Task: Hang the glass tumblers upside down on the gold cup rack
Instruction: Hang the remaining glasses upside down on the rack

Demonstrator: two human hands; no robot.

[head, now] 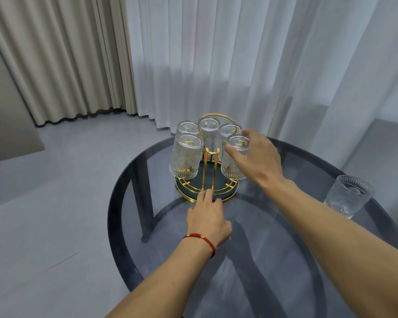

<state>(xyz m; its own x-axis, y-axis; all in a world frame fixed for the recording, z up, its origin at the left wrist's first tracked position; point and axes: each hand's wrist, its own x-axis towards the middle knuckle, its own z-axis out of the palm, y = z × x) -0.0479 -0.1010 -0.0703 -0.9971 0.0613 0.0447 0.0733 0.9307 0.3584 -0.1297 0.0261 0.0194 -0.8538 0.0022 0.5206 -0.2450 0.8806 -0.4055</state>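
Note:
The gold cup rack (208, 167) with a dark green round base stands at the far side of the glass table. Several embossed glass tumblers hang upside down on its prongs, the nearest left one (186, 157) in full view. My right hand (255, 154) grips the front right tumbler (236, 145) near its upturned bottom, thumb and fingers around it. My left hand (207, 216), with a red cord on the wrist, rests fingertips on the front rim of the rack's base. One more tumbler (348, 196) stands upright at the table's right edge.
The round smoked-glass table (274, 237) has a dark frame beneath. White sheer curtains hang close behind the rack, beige curtains to the left. Grey floor lies to the left of the table.

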